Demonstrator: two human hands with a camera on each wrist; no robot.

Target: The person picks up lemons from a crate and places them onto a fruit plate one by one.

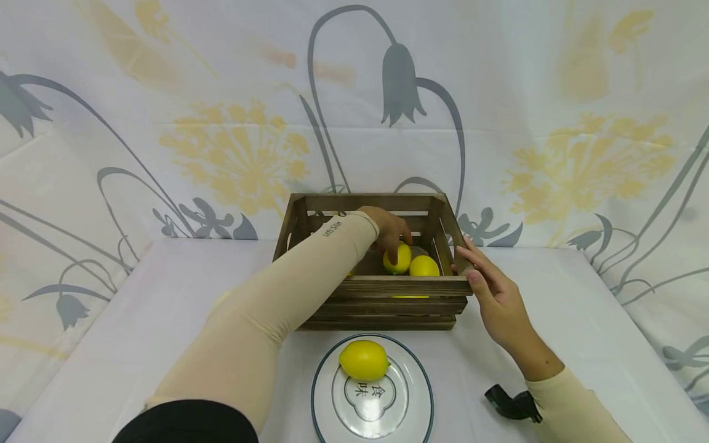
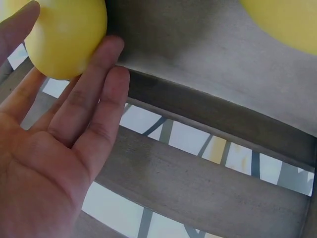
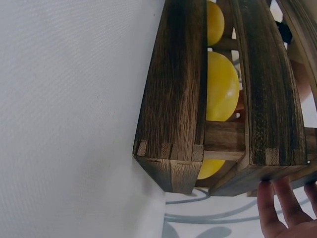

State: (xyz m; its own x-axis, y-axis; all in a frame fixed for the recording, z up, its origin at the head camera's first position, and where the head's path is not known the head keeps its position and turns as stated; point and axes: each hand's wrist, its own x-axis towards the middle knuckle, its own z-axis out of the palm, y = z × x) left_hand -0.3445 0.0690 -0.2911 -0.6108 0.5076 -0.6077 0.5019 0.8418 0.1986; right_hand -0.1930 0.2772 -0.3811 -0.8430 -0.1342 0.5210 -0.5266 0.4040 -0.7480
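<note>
My left hand (image 1: 392, 231) reaches down into a dark wooden slatted crate (image 1: 388, 287) and grips a yellow lemon (image 1: 397, 258). Up close in the left wrist view, the thumb lies over this lemon (image 2: 67, 37) with fingers behind and beside it. A second lemon (image 1: 424, 266) sits in the crate to its right. At the crate's right end, my right hand (image 1: 496, 301) touches the rim and side near the front corner. Its straight fingers (image 3: 286, 201) rest against the slats' end in the right wrist view, where several lemons (image 3: 221, 87) show through the gaps.
In front of the crate, a round plate (image 1: 412, 394) with a dark rim carries one lemon (image 1: 364, 360). A small black object (image 1: 512, 404) is beside the right sleeve. The white tabletop (image 1: 587, 320) meets a flower-patterned cloth (image 1: 354, 154) behind the crate.
</note>
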